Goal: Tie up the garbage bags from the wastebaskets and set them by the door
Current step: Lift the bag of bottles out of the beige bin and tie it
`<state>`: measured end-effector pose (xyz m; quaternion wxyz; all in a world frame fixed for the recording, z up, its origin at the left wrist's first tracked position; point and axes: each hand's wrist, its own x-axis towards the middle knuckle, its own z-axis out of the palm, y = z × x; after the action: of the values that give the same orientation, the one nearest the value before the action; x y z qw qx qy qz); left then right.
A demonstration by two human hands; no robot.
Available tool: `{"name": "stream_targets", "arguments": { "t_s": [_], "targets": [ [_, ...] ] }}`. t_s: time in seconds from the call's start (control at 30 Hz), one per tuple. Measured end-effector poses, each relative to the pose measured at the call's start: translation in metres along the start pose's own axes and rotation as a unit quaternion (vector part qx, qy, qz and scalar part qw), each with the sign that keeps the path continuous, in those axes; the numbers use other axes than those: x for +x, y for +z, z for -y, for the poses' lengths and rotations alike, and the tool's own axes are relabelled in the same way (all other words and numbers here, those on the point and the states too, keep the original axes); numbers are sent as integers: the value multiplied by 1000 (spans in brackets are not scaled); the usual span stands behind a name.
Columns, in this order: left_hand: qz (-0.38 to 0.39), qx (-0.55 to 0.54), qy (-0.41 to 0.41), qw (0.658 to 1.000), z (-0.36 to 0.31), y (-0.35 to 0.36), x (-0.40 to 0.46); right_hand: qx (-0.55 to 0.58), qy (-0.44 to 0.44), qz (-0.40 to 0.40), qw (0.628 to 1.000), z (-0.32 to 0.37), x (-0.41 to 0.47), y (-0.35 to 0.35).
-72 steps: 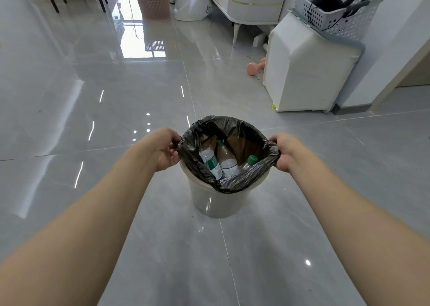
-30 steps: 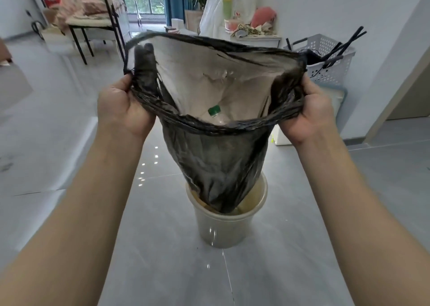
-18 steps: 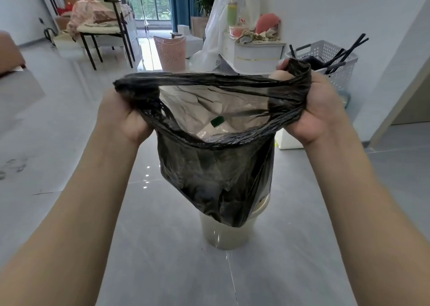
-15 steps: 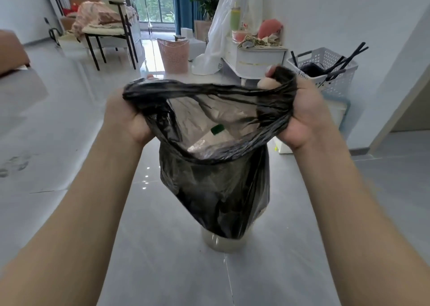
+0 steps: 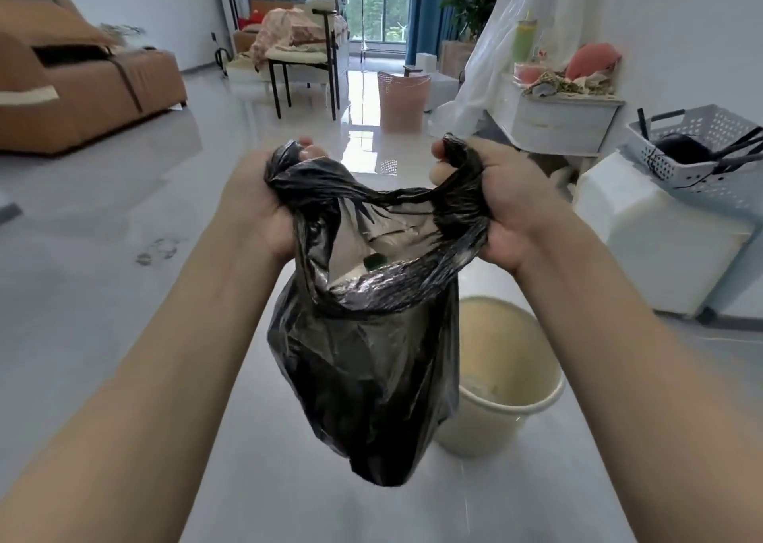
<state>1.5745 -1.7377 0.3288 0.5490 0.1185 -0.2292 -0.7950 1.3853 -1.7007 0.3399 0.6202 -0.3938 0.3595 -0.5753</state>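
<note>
The black garbage bag (image 5: 367, 361) hangs in the air, clear of the floor, its rim pulled up into two bunched ears with the mouth sagging open between them. Inside the mouth a green cap (image 5: 375, 260) and pale, crumpled contents show, too blurred to name further. The left hand (image 5: 258, 204) is clamped around the left ear of the rim, fingers curled over the gathered plastic; the right hand (image 5: 501, 200) is closed on the right ear in the same way — both fists level, with the open mouth stretched between them. Just to the right of the bag and lower down stands the cream wastebasket (image 5: 501, 377) on the grey tiled floor (image 5: 124, 295), unlined and upright, its near-left edge hidden behind the bag. Farther right of the bag sits a white bin-like unit (image 5: 656, 233) with a grey perforated basket (image 5: 702, 146) resting on top. Beyond the bag, toward the window, a pink mesh wastebasket (image 5: 402, 101) stands on the floor near a white cabinet (image 5: 561, 119) — its top cluttered. Far left of the bag is a brown sofa (image 5: 82, 84).
</note>
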Motion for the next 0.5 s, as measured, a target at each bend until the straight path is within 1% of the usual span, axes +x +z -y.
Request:
{"name": "stream_targets", "arguments": {
  "t_s": [0.13,0.2,0.23,0.3,0.37,0.43,0.5],
  "targets": [
    [-101,6,34,994,8,-54,-18,-7,60,-6,998,-56,5,10],
    [-157,-17,47,986,16,-85,-22,-48,66,-54,995,-92,11,11],
    [-179,-18,53,982,20,-103,-22,-101,54,-90,989,-112,17,8],
    [-238,11,66,969,27,-138,-24,-258,21,-142,956,-154,32,-4],
    [-321,55,82,942,31,-173,-26,-372,10,-151,916,-187,41,-19],
    [-395,93,99,909,33,-202,-32,-414,23,-149,898,-205,44,-33],
    [-447,115,120,879,33,-224,-39,-464,22,-157,872,-210,45,-44]
  ]
}}
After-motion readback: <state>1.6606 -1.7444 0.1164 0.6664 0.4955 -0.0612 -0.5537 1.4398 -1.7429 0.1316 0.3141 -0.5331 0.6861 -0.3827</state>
